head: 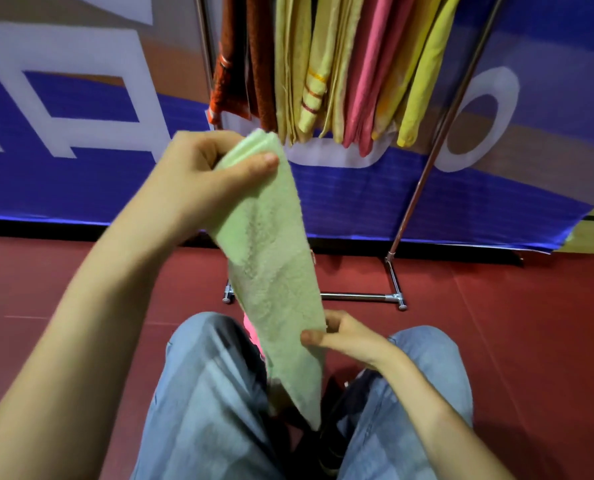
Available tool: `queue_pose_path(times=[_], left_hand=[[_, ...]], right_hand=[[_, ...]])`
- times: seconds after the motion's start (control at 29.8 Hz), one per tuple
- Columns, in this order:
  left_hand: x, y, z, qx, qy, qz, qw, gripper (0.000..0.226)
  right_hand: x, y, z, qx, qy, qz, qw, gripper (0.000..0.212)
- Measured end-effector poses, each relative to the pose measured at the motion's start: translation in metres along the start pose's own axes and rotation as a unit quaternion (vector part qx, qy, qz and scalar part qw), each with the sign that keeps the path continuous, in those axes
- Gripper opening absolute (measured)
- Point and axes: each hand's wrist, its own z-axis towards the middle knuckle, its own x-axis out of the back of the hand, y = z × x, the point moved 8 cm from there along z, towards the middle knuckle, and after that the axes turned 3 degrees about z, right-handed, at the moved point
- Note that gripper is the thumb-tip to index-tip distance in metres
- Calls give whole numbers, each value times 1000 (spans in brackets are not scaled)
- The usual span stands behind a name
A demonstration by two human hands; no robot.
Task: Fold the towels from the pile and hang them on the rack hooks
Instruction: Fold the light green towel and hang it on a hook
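A pale green towel [271, 265] hangs as a long folded strip in front of me. My left hand [198, 181] pinches its top end, held up near the bottom of the hanging towels. Lower down, my right hand [347, 337] grips the strip's right edge between thumb and fingers, above my knees. The strip's bottom tip dangles between my legs. On the metal rack [423, 181] hang several folded towels: orange-brown [243, 64], yellow-beige [309, 71], pink [371, 77] and bright yellow [423, 81]. A bit of pink cloth [254, 336] shows behind the green towel; the pile itself is hidden.
The rack's base bar and feet [357, 296] rest on the red floor [530, 341] just ahead of my knees. A blue, white and brown banner [81, 140] stands behind the rack. My jeans-clad legs [205, 393] fill the lower centre.
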Motion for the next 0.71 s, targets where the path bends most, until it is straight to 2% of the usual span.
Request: queue_pose_path(times=[0.17,0.27,0.4,0.5,0.64,0.71], left_hand=[[41,12,13,-38,66,-1,997,23],[62,4,19,-24,104,14,994,22],[68,-26,15,10,110,42,993,27],[66,-58,12,52,116,125,984,44],[52,-108,7,129,84,290,944,43],[37,-132,3,173,51,354,918,35]], right_hand=[[7,27,12,-49,-14,-55,997,16],[10,43,16,-52,-3,-61,997,19],[12,46,14,-50,16,-34,998,14],[16,34,11,-27,21,-4,999,12],[18,-2,2,7,16,21,1000,26],[21,-23,-2,36,10,25,999,38]])
